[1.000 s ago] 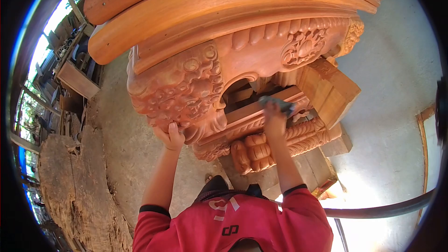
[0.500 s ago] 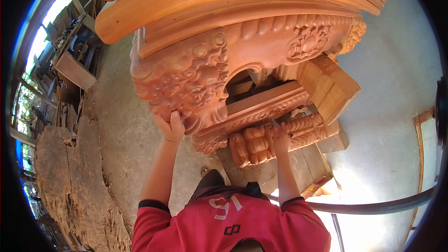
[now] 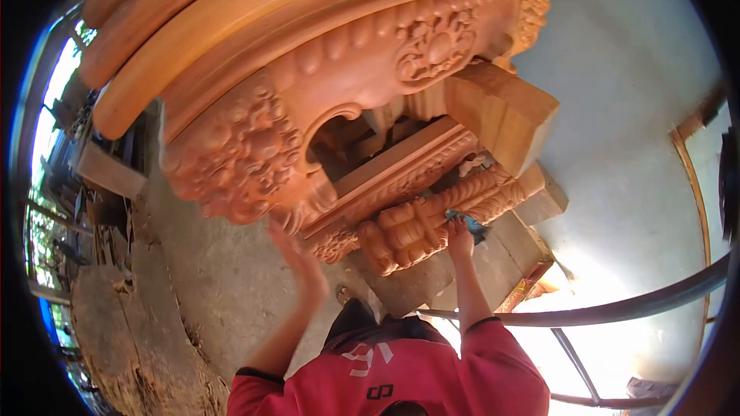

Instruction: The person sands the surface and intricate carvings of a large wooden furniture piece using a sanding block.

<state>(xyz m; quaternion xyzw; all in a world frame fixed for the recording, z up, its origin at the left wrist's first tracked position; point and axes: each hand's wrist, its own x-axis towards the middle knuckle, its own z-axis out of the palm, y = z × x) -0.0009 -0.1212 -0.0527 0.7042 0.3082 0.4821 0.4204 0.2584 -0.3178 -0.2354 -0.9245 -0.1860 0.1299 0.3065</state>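
My left hand (image 3: 299, 254), blurred by motion, has its fingers stretched out beside the lower left corner of a large carved wooden piece (image 3: 339, 54) with floral relief and curved rails. My right hand (image 3: 460, 239) is closed on a blue and dark cloth (image 3: 469, 223), pressed against a carved wooden leg (image 3: 405, 235) with rounded lobes and spiral grooves. Behind this leg runs a long moulded rail (image 3: 408, 166) with carving along it.
Plain wooden blocks (image 3: 505, 112) prop the carved piece on the right. A black curved bar (image 3: 617, 312) crosses the lower right. Rough weathered wood (image 3: 135, 339) lies at the lower left, with stacked scraps above it. A pale wall is on the right.
My left hand has come off the carved corner and moved down. My right hand has shifted slightly along the leg, and the blue cloth now shows. The view has shifted, with the carved piece further left.
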